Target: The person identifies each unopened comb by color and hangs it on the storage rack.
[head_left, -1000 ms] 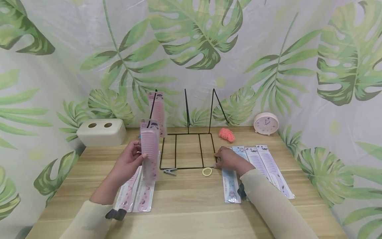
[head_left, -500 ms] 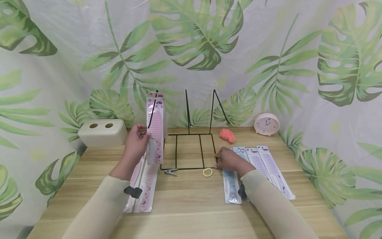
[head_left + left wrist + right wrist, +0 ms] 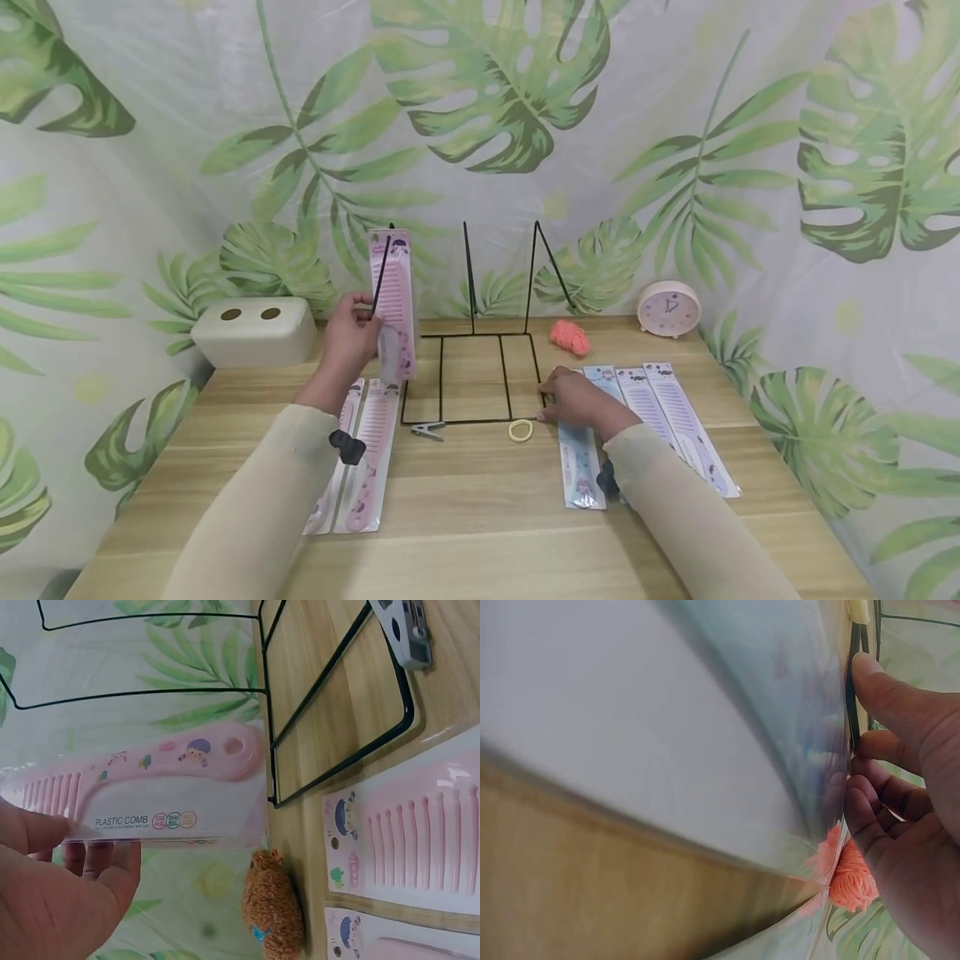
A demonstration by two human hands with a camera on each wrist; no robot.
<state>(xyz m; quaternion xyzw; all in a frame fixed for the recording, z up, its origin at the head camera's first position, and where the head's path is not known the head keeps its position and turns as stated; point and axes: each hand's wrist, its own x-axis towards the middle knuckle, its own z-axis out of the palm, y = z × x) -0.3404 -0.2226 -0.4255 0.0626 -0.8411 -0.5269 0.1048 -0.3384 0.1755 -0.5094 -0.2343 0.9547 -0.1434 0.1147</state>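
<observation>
left hand (image 3: pixel 348 333) gripping packaged pink comb (image 3: pixel 395 304), now raised upright against wire rack (image 3: pixel 472 367) | right hand (image 3: pixel 573 398) unmoved, fingers curled at rack edge, grip unclear

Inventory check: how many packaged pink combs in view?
3, maybe 4. One pink comb is held upright by the left hand at the wire rack; two lie flat beside the left forearm. Another may stand hidden behind the held one.

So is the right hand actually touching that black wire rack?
Touching. In the right wrist view the thumb of the right hand lies right against the black wire rack; the head view shows that hand at the rack's front right corner.
</observation>
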